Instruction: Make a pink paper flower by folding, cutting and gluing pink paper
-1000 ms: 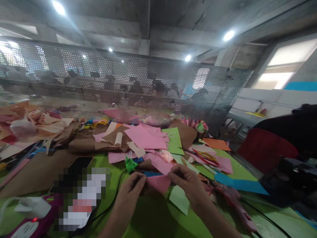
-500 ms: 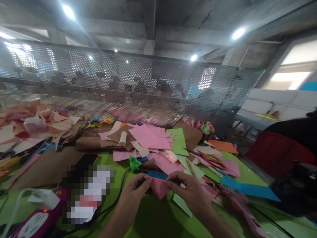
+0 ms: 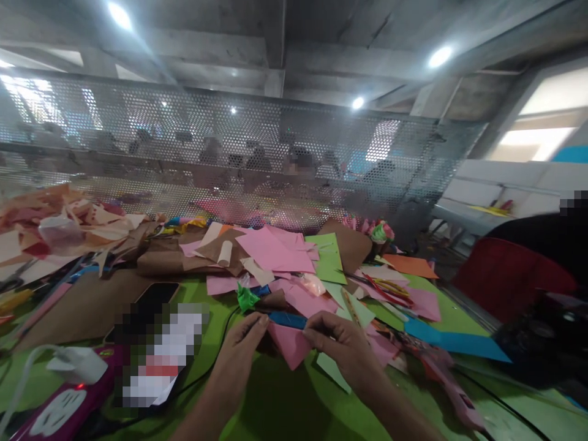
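Observation:
My left hand (image 3: 239, 355) and my right hand (image 3: 342, 346) hold a small pink paper piece (image 3: 287, 344) between them over the green table (image 3: 285, 407). It is folded to a downward point. Each hand pinches one upper corner with fingers closed. A blue strip (image 3: 287, 319) lies just behind the pink piece. A crumpled green scrap (image 3: 246, 298) sits a little further back to the left.
Loose pink, green, brown and orange paper sheets (image 3: 275, 251) cover the table's middle and back. A phone (image 3: 154, 295), a black cable (image 3: 215, 349) and a white charger (image 3: 76, 365) lie left. A pink tool (image 3: 452, 398) lies right. A perforated metal screen (image 3: 229, 159) stands behind.
The pink paper has gone from a flatter piece to a pointed fold held between both hands. My hands stayed close together; the camera shifted slightly.

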Action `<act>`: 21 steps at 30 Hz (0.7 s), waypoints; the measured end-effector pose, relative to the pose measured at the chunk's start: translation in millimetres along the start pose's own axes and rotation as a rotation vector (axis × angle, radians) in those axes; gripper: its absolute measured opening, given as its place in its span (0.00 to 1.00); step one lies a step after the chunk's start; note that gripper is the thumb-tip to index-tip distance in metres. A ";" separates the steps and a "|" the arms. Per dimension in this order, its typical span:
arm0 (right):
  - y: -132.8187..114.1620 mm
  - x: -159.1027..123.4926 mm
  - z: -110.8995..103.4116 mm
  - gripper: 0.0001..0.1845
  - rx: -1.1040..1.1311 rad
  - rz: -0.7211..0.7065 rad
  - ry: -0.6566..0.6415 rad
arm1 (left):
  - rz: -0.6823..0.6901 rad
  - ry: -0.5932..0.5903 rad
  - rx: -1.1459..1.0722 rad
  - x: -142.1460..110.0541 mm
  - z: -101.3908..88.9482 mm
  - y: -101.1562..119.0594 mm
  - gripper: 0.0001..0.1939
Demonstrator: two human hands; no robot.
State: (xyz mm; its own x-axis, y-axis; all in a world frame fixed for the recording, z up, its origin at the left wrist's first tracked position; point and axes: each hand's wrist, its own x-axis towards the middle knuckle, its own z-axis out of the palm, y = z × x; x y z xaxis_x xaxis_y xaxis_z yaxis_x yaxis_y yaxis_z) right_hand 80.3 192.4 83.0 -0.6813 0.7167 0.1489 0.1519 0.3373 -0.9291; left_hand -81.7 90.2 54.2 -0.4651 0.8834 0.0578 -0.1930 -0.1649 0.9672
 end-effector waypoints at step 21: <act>-7.4 -7.5 5.6 0.07 -0.226 -0.070 -0.003 | 0.229 -0.231 0.568 0.3 -6.1 -4.5 0.12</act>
State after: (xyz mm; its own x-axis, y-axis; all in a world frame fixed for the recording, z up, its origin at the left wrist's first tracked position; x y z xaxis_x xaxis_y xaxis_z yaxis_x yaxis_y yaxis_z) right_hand 80.3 181.2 86.8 -0.6981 0.6848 0.2090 0.2602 0.5146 -0.8170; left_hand -86.2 88.6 48.4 -0.2304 0.9355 0.2679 0.4046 -0.1583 0.9007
